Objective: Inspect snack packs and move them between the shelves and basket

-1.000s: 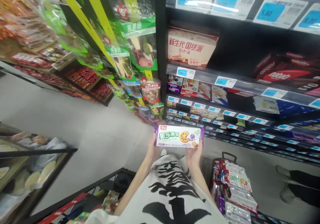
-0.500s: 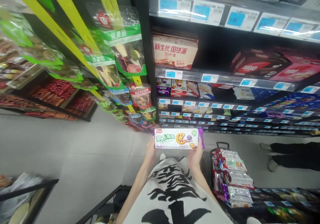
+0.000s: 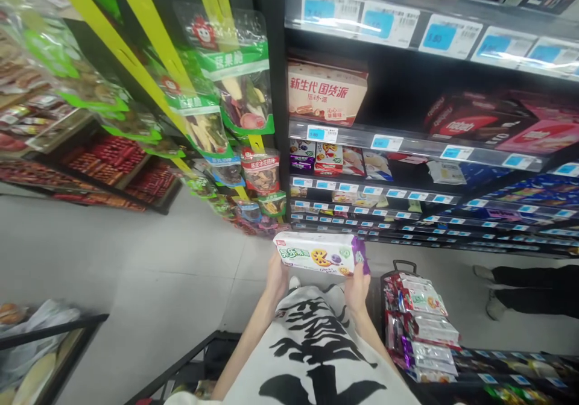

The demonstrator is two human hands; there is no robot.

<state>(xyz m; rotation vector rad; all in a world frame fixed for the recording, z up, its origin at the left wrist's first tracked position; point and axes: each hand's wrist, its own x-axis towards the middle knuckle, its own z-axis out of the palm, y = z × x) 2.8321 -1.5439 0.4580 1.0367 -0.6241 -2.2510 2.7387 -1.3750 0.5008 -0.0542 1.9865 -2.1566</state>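
Between my hands is a white and purple packet of biscuits [image 3: 316, 255], with a biscuit and blueberries printed on its front. My left hand [image 3: 277, 277] grips its left end and my right hand [image 3: 358, 284] grips the purple right end. The packet is slightly tilted, so its white upper side shows. Fingers behind the packet are hidden. On the shelf ahead, similar small packs in purple [image 3: 302, 153] and red [image 3: 329, 157] stand side by side.
Shelves with price tags [image 3: 386, 143] rise ahead. Hanging snack bags [image 3: 242, 85] line the left. A basket [image 3: 404, 266] piled with biscuit packets [image 3: 427, 326] stands at my right. Another person's legs [image 3: 534, 284] are at far right. A black-framed bin [image 3: 67, 339] is lower left.
The biscuit packet has tipped and turned a little in my hands, showing more of its upper side and purple end. Both hands still hold it. The view has shifted slightly.
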